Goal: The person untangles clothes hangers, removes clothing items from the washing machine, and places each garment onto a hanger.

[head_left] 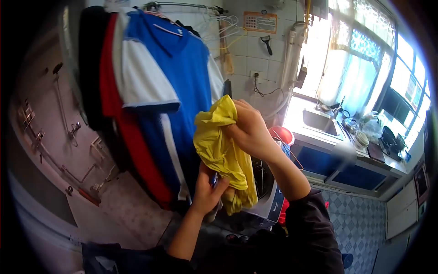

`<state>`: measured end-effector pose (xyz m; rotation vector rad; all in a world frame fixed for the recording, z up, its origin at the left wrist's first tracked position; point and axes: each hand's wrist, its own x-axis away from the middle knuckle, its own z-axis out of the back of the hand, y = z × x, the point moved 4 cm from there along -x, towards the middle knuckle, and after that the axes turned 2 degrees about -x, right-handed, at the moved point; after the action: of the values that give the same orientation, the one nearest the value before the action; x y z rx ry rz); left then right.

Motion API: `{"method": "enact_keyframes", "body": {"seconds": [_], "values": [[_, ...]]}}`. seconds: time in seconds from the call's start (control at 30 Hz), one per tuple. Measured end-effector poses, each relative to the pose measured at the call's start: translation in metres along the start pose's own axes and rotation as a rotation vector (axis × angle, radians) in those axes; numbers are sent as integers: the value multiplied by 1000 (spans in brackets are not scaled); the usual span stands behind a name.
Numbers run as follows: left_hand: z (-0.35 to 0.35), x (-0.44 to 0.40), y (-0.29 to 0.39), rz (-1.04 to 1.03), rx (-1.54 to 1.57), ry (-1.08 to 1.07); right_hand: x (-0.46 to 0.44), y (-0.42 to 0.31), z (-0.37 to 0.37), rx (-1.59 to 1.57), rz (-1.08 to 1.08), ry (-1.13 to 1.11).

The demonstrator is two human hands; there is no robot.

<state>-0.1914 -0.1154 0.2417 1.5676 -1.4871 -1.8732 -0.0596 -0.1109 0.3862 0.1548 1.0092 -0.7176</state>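
A crumpled yellow garment hangs in front of me, bunched in soft folds; its exact kind does not show. My right hand is closed on its upper right edge. Lower down, my left hand grips the garment from below, its fingertips partly hidden by the cloth. A small blue bit shows by the left thumb, too small to name. Just behind the garment hangs a blue T-shirt with white sleeves, beside red clothing and black clothing.
The clothes hang from a metal rail, with several white wire hangers at its right end. Below my right forearm stands a washing machine near a red basin. Farther right is a counter with a sink and dishes.
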Motion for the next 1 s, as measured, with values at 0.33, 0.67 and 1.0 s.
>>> {"method": "enact_keyframes", "body": {"seconds": [0.33,0.67,1.0], "values": [[93,46,98,-108,-334,418,4,-17,23,-611,-620,89],[76,51,201,-80,176,288,3,-38,-39,-649,-629,-42],[61,44,221,-258,104,377,53,-171,-99,-322,-200,230]]}}
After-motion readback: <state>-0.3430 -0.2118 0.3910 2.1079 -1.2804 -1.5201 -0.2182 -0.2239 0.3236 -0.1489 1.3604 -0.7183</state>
